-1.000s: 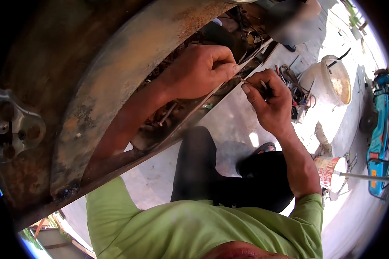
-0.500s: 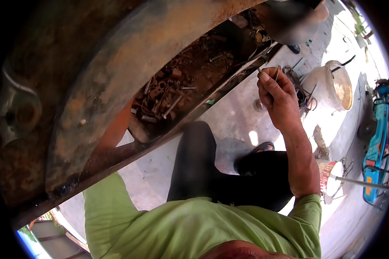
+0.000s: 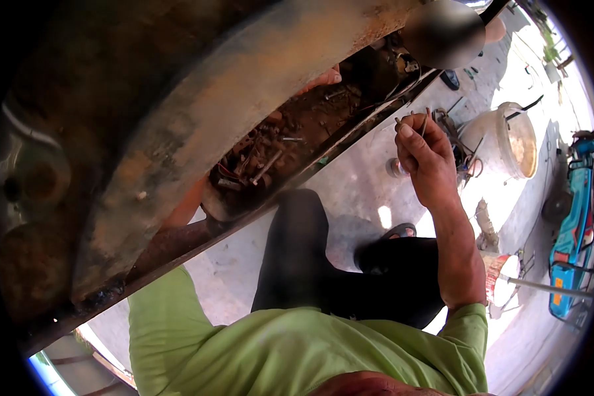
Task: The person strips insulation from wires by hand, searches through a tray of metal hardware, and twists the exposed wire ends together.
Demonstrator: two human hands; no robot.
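Observation:
My right hand [image 3: 426,155] is closed, thumb against fingers, on thin dark metal pieces whose narrow ends poke out at the fingertips. It is held above the floor, just right of a rusty metal tray [image 3: 257,214]. My left arm passes behind a large curved metal panel [image 3: 244,99]. Past the panel's edge, only some fingers of my left hand [image 3: 328,78] show, over the tray; what they hold, if anything, is hidden. Inside the tray lie rusty bolts and scraps, among them a long bolt [image 3: 266,167] and a short shiny one [image 3: 292,138].
A white bucket [image 3: 501,142] stands right of my right hand, with tangled metal bits [image 3: 465,148] beside it. Further right are a red-and-white can [image 3: 501,277] and a blue wheeled machine [image 3: 567,244]. A blurred round shape [image 3: 443,36] hides the tray's far end.
My left fingers have come into sight beyond the panel's edge, further up the tray. My right hand stays nearly in place, still gripping the thin pieces. The view has shifted slightly.

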